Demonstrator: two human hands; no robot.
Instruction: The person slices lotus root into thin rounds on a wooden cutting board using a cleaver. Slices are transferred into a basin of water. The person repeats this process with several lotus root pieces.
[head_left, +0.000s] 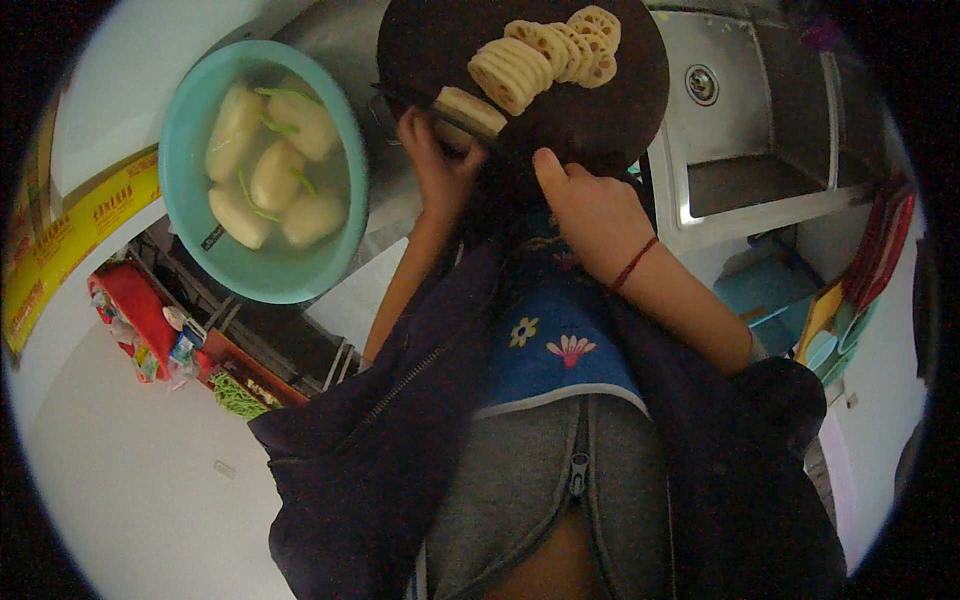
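Observation:
My left hand (439, 165) steadies the remaining piece of peeled lotus root (454, 138) on a dark round cutting board (607, 124). The fist of my right hand (596, 210) is closed around the handle of a kitchen knife (466, 123); the handle itself is mostly hidden. Its dark blade runs along the cut end of the root, close to my left fingers. On the blade's far side stands one pale lotus root slice (474, 107). Beyond it, a leaning row of cut lotus root slices (510, 75) stretches to the upper right, holes showing on several.
A turquoise basin (174, 169) at left holds water, several peeled lotus root pieces (277, 178) and green peppers (289, 92). To the right is a stainless-steel sink (727, 139). Below left, a red bag (135, 307) and green beans (238, 396) sit on a lower rack.

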